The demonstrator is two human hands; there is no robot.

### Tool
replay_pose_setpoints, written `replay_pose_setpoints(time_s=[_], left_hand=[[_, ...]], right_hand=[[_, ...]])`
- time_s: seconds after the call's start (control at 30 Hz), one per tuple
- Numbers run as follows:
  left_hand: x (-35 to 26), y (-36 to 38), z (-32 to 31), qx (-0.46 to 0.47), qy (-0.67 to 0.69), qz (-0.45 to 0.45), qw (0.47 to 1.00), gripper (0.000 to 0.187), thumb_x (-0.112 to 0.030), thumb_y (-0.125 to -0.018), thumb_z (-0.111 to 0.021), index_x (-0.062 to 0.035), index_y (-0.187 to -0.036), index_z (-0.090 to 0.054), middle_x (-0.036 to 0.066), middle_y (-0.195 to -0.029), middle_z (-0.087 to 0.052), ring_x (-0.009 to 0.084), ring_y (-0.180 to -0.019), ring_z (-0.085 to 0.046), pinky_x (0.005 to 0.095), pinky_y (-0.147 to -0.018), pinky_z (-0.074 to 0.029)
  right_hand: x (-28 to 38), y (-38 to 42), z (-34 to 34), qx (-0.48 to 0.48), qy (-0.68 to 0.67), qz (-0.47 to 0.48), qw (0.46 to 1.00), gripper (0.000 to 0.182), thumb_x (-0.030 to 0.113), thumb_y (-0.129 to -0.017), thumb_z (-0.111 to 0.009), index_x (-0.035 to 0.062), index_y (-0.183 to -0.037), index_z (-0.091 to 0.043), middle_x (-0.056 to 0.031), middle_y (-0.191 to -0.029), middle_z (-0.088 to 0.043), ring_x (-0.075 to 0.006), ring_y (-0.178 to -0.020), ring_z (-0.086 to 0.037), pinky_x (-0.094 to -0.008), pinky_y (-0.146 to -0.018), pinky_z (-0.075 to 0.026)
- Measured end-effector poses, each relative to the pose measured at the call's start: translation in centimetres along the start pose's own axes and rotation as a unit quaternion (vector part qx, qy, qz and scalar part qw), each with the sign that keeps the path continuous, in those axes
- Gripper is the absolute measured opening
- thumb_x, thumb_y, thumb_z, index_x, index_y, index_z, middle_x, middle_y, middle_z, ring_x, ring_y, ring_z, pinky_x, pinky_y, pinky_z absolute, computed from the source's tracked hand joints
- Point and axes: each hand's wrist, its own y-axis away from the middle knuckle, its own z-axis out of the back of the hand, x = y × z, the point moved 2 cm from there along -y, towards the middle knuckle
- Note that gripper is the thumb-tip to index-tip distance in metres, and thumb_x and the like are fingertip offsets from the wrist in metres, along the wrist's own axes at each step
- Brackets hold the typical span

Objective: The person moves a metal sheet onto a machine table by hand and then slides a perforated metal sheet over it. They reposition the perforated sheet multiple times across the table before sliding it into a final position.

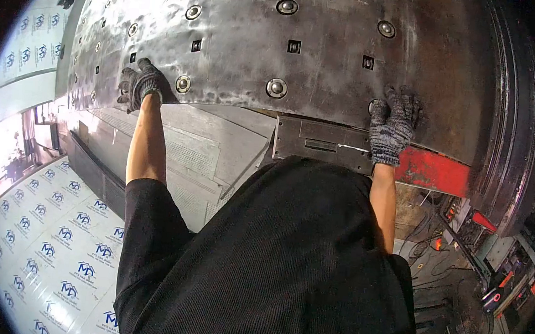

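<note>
Both my hands wear dark knit gloves and rest on the near edge of a large steel machine table (240,39) set with round ball rollers and small square holes. My left hand (139,83) lies flat with spread fingers at the left of that edge, beside a ball roller (183,84). My right hand (395,124) presses on the right part of the edge, above a grey bracket plate (319,143) and a red bar (434,170). Neither hand holds anything. My black-clad torso fills the lower middle.
Sheets covered in white film with blue logos (54,238) lie at lower left. Grey perforated machine panels (199,155) sit under the table. At the right are a dark curved rim (513,123), cables and red-lit parts on a dirty floor (460,270).
</note>
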Motion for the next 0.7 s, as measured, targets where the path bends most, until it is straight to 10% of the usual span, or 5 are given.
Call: replay_pose_setpoints(time_s=[0.7], left_hand=[[-0.04, -0.46, -0.39, -0.001, 0.004, -0.009, 1.0, 0.081, -0.07, -0.106, -0.036, -0.0192, -0.17, -0.033, 0.023, -0.176, -0.028, 0.0547, -0.159, -0.026, 0.0766, -0.12, -0.028]], right_hand=[[0.35, -0.4, 0.25, -0.004, 0.012, 0.005, 1.0, 0.041, 0.036, -0.089, -0.081, 0.0195, -0.127, -0.078, -0.0135, -0.141, -0.068, -0.0404, -0.141, -0.054, -0.0633, -0.126, -0.031]])
